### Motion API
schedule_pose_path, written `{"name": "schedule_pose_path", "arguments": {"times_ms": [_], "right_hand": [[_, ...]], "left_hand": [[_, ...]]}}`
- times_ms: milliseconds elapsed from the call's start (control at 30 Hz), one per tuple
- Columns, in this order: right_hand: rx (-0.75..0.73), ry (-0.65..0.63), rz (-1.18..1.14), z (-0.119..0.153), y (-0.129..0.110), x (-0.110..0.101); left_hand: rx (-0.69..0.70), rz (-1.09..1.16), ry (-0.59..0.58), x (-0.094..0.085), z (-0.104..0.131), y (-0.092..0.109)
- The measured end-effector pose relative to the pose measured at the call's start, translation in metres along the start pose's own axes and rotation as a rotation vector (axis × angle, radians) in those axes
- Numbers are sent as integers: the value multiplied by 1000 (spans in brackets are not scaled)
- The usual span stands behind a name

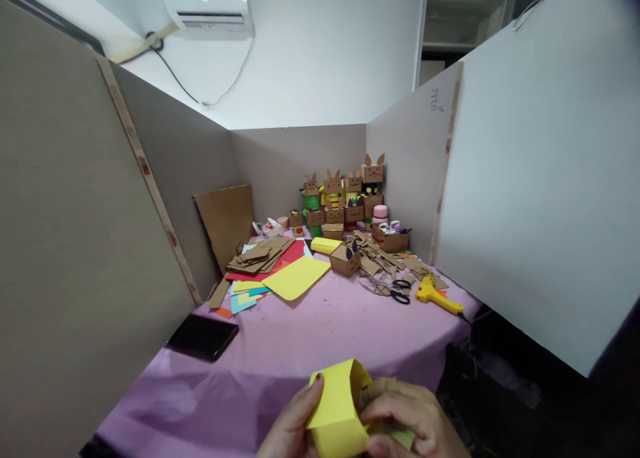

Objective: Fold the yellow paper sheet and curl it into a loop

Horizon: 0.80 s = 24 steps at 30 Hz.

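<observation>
While both hands, the left hand and right hand, grip the yellow paper box at the desk's near edge, its walls look folded but plain, unlike the finished cardboard figures far behind it.

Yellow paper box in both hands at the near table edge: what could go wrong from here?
The yellow paper box is thin, and the left hand and right hand pinch it from both sides, so it may crease or crush. It sits at the edge of the purple tablecloth and could drop off. The black phone lies by the left edge and might get knocked.
</observation>
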State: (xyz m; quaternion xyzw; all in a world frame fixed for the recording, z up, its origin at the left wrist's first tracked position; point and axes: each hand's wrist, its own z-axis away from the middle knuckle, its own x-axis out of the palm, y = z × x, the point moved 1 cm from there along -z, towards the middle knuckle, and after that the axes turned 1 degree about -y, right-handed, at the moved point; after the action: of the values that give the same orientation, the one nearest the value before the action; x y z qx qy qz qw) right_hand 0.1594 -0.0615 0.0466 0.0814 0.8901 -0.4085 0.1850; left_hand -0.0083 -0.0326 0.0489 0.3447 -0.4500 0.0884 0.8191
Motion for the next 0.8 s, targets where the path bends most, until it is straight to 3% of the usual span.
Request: {"name": "schedule_pose_path", "arguments": {"times_ms": [167, 333, 400, 600, 800], "right_hand": [[235, 110, 28, 6, 11, 5], [533, 171, -265, 10, 25, 7], [556, 186, -323, 10, 27, 6], [570, 173, -340, 8, 28, 4], [564, 150, -362, 8, 34, 5]], "left_hand": [[10, 3, -79, 0, -3, 2], [200, -122, -263, -1, -6, 1], [222, -169, -286, -2, -9, 0], [179, -157, -208, -7, -15, 0], [127, -88, -106, 1, -7, 1]]}}
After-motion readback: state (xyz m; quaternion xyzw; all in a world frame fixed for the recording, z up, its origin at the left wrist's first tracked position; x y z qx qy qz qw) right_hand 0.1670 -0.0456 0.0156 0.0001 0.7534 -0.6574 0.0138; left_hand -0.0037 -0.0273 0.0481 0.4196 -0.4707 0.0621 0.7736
